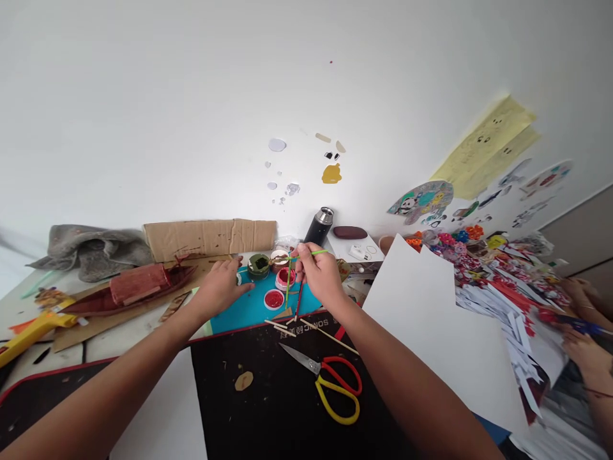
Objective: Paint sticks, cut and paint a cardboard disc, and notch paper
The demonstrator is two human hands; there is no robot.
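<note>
Over blue sheet (253,305): right hand (316,271) pinches green brush (320,252); left hand (221,287) palm-down, grip unclear.

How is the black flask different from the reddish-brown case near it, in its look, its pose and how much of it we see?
The black flask stands upright, while the reddish-brown case lies flat. The flask has a shiny metal top; the case shows no such metal part. The flask's lower end is hidden behind the right hand, but the case is in plain view. Both are dark and sit near the white wall.
</note>
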